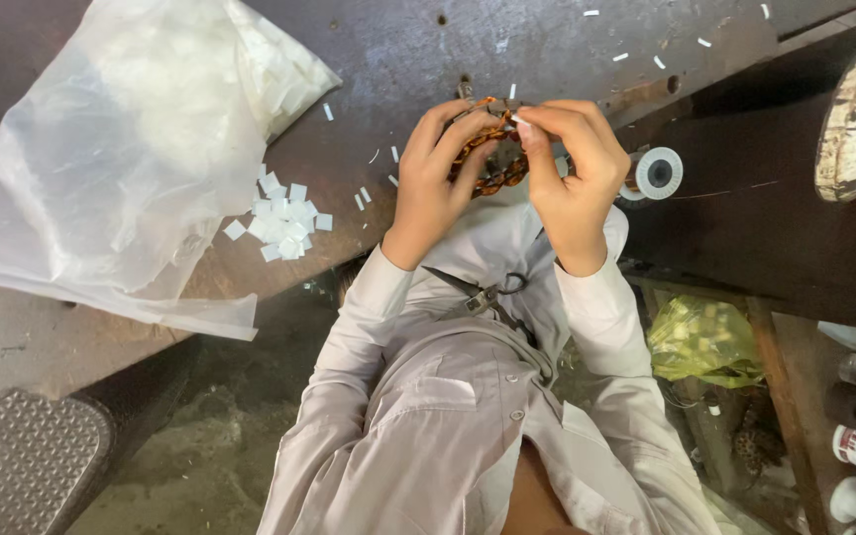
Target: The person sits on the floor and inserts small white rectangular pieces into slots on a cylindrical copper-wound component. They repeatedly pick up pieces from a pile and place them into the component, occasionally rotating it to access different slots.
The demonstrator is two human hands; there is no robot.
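— Head view: where's the coil?
— Copper coil [492, 159] sits between my hands at the bench's [398, 59] near edge. Left hand [438, 178] clamps it; right hand's [572, 168] fingertips pinch a white slip [519, 119].

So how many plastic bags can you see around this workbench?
2. A big clear bag lies on the bench, left of the hands. A smaller yellowish bag sits below the bench on the right. Others may be hidden.

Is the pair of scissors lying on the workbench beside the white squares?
No, the scissors rest in the person's lap, while the small white squares lie on the workbench.
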